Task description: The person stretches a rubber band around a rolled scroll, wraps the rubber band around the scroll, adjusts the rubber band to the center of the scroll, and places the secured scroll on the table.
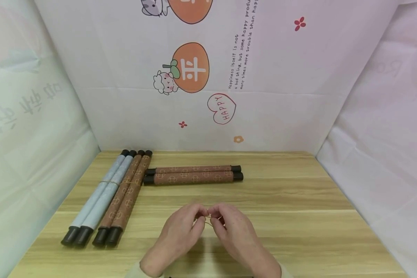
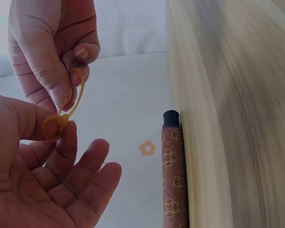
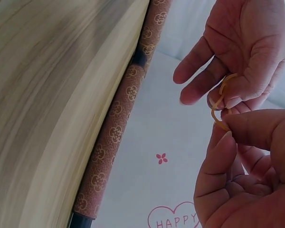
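Both hands meet above the front middle of the wooden table. A thin yellow rubber band point(image 2: 62, 119) is pinched between them, looped and twisted in the left wrist view. My left hand point(image 1: 180, 227) grips one end with thumb and index finger, its other fingers spread loosely. The right hand point(image 1: 234, 227) pinches the other end in its thumb and fingertips. Beyond the hands, two brown patterned scrolls point(image 1: 194, 177) with black end knobs lie side by side across the table.
On the left of the wooden table point(image 1: 281, 216) lie two pale blue scrolls point(image 1: 104, 197) and two brown scrolls point(image 1: 123, 200), each pair with a thin band around its middle. White printed sheets point(image 1: 271, 116) stand behind and at both sides.
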Demonstrator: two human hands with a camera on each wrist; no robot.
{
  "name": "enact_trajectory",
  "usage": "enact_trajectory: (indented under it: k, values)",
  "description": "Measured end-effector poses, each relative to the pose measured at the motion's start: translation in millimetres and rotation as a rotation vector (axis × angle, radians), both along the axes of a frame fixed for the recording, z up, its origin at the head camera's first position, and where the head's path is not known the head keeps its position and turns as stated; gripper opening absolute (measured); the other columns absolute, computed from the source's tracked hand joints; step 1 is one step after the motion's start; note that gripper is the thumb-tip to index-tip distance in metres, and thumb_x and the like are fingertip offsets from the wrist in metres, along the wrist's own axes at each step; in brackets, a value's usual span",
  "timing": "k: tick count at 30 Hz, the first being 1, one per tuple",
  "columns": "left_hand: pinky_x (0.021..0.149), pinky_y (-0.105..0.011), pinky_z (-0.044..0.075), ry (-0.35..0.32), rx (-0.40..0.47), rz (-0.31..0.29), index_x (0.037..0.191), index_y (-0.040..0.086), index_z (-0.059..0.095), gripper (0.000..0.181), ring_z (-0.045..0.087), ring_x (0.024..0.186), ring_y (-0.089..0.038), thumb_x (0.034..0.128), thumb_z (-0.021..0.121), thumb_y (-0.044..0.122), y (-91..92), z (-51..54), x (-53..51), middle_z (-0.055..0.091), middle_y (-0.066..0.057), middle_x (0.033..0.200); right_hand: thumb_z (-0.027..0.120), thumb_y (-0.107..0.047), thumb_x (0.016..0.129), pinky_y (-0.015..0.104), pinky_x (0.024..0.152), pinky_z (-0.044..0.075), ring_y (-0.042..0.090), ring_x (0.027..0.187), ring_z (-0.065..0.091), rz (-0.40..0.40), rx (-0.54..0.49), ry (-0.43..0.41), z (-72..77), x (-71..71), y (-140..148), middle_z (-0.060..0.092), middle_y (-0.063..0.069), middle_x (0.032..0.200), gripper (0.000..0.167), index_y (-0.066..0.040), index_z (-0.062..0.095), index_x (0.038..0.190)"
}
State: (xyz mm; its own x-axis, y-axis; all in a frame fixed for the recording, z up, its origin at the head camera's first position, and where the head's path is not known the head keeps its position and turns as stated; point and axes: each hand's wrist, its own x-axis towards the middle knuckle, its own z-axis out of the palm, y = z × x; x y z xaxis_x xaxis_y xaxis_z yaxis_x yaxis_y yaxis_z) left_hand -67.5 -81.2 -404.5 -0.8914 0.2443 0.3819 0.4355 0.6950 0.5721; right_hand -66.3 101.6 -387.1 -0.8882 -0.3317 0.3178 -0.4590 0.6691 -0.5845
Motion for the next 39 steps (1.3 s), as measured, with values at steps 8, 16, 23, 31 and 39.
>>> enact_trajectory:
  k: [8, 16, 23, 31, 39]
  values:
    - [0.064, -0.023, 0.045, -0.086, 0.15, 0.0, 0.111, 0.017, 0.068, 0.015, 0.05, 0.07, -0.002, 0.1, 0.059, 0.014, -0.2, 3.4, -1.8, 0.056, 0.014, 0.08, 0.071, -0.005, 0.096, 0.023, 0.071, 0.054, 0.004, 0.087, 0.064, 0.016, -0.016, 0.027, -5.4, -1.4, 1.5, 0.067, -0.011, 0.098, 0.02, -0.02, 0.068, 0.109]
    - [0.064, -0.023, 0.049, -0.091, 0.221, -0.058, 0.115, 0.017, 0.067, 0.013, 0.057, 0.07, 0.0, 0.1028, 0.061, 0.016, -1.3, 4.5, -2.6, 0.062, 0.013, 0.082, 0.069, -0.009, 0.098, 0.021, 0.066, 0.054, 0.002, 0.083, 0.067, 0.037, 0.012, 0.057, -9.9, -4.1, 0.7, 0.075, -0.006, 0.1, 0.019, -0.015, 0.07, 0.116]
    - [0.068, -0.024, 0.049, -0.127, 0.164, -0.061, 0.115, 0.021, 0.067, 0.013, 0.058, 0.074, 0.0, 0.1029, 0.065, 0.025, -0.9, 5.5, -2.5, 0.063, 0.012, 0.087, 0.067, -0.01, 0.098, 0.019, 0.06, 0.048, -0.004, 0.068, 0.054, 0.039, 0.003, 0.049, -8.9, -4.0, -1.2, 0.074, -0.007, 0.092, 0.017, -0.016, 0.072, 0.113]
    - [0.063, -0.023, 0.047, -0.166, 0.142, -0.08, 0.116, 0.023, 0.068, 0.019, 0.057, 0.068, 0.001, 0.101, 0.067, 0.035, -3.4, 6.7, -1.6, 0.061, 0.016, 0.08, 0.065, -0.019, 0.101, 0.02, 0.059, 0.049, -0.004, 0.07, 0.058, 0.005, 0.01, -0.054, -10.3, -6.4, 1.3, 0.072, -0.011, 0.089, 0.015, -0.018, 0.073, 0.114]
    - [0.064, -0.022, 0.048, -0.108, 0.107, -0.066, 0.113, 0.016, 0.072, 0.018, 0.056, 0.068, 0.003, 0.0961, 0.075, 0.022, -8.6, 6.0, -1.9, 0.067, 0.015, 0.083, 0.052, -0.024, 0.109, 0.022, 0.052, 0.043, -0.002, 0.057, 0.051, -0.057, 0.023, -0.128, -6.4, -9.6, 5.4, 0.063, -0.017, 0.073, 0.023, -0.016, 0.072, 0.12]
